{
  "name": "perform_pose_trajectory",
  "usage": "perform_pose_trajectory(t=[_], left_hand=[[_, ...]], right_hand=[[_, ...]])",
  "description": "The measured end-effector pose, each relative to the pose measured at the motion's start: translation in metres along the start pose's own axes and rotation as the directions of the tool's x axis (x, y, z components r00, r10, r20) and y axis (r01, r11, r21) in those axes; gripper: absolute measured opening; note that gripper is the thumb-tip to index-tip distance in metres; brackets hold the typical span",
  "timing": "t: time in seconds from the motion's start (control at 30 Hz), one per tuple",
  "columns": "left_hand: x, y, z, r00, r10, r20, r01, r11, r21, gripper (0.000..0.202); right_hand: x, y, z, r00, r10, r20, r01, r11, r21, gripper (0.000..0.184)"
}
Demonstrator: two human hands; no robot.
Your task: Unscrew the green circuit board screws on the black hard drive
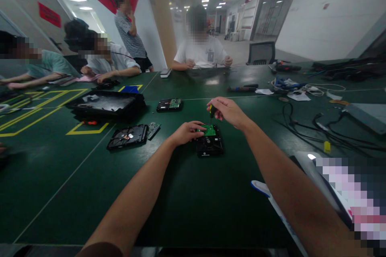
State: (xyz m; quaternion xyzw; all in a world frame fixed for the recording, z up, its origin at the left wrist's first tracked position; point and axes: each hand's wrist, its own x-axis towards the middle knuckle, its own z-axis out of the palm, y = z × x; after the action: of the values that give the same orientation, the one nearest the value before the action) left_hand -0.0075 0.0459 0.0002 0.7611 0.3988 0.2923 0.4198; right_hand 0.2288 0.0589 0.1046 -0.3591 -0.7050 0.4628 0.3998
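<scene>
Dead centre on the green table (193,200) sits a black hard drive (209,146), its green circuit board (210,131) facing up at the far end. The left hand (186,131) comes in from the drive's left, fingers pressed together and curled over the board's edge; the thumb is tucked out of sight. The right hand (229,111) hovers above the drive's far end, fingertips pinching a small screwdriver (211,111) upright. Only a sliver of yellow-and-black handle shows, and the tip is too small to make out against the board. Left of the drive lie a second hard drive (128,136) and a loose board (153,129). Right of it, tangled cables (319,124) blur together.
</scene>
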Motion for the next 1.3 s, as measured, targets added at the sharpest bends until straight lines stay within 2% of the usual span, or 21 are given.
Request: perform_pose_trajectory(t=[0.4,0.57,0.73,1.0,1.1,1.3], left_hand=[[0.0007,-0.0035,-0.0006,1.0,-0.004,0.002,0.004,1.0,-0.009,0.034],[0.0004,-0.0028,-0.0004,1.0,-0.002,0.004,0.002,1.0,-0.01,0.033],[-0.0002,-0.0003,-0.0008,1.0,-0.011,0.005,0.011,1.0,0.0,0.034],[0.0001,-0.0014,-0.0009,1.0,0.008,0.001,-0.008,1.0,-0.001,0.032],[0.0,-0.0013,-0.0009,1.0,0.013,-0.001,-0.013,1.0,-0.005,0.032],[0.0,-0.0003,-0.0009,1.0,-0.001,0.0,0.001,1.0,-0.012,0.033]], right_hand=[[-0.0011,-0.0006,-0.0014,0.997,-0.024,-0.071,0.016,0.994,-0.112,0.016],[-0.0018,-0.0017,0.0007,1.0,-0.027,0.004,0.027,0.997,-0.069,0.027],[-0.0012,-0.0024,0.0031,1.0,-0.011,0.017,0.012,1.0,-0.016,0.03],[-0.0001,0.0011,-0.0011,0.996,-0.03,-0.082,0.02,0.991,-0.131,0.02],[0.0,0.0008,-0.0015,0.998,-0.017,-0.065,0.01,0.994,-0.106,0.018],[0.0005,0.0002,0.0018,1.0,0.005,0.001,-0.005,1.0,-0.009,0.034]])
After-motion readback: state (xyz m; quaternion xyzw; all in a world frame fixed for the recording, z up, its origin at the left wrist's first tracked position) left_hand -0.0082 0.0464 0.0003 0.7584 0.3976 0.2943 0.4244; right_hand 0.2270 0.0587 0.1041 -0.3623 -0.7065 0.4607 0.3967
